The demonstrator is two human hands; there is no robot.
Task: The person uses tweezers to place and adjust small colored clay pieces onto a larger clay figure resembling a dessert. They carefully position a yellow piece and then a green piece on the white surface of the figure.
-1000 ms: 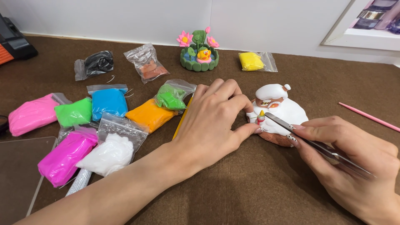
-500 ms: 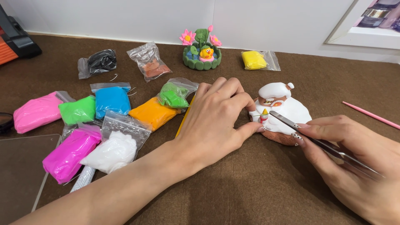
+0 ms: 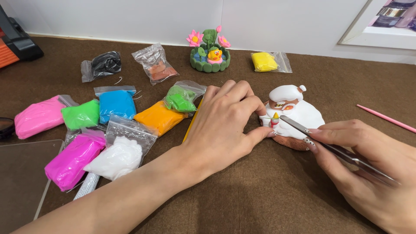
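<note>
Work surface: a brown felt-like table cover (image 3: pixel 242 203), running back to a white wall (image 3: pixel 130 17) along the top of the frame. A clear sheet (image 3: pixel 19 182) lies at lower left.

Item in hand: a white clay figure (image 3: pixel 299 113) with brown base, right of centre, resting on the cover. Its rounded cap points toward the top of the frame; its long axis runs roughly top to bottom of the frame, slightly tilted.

Left hand (image 3: pixel 223 123): palm down at centre, fingers curled, fingertips touching the figure's left side. It grips nothing else.

Right hand (image 3: pixel 372 162): lower right, fingers pinched closed on metal tweezers (image 3: pixel 320 141). The tweezers' long axis runs from lower right up to upper left, tips at the figure's front.

Surroundings: bagged clay (image 3: pixel 117 104) in several colours at left; a small flower pond model (image 3: pixel 210 54) at top centre; a pink stick (image 3: pixel 385 118) at right edge.
</note>
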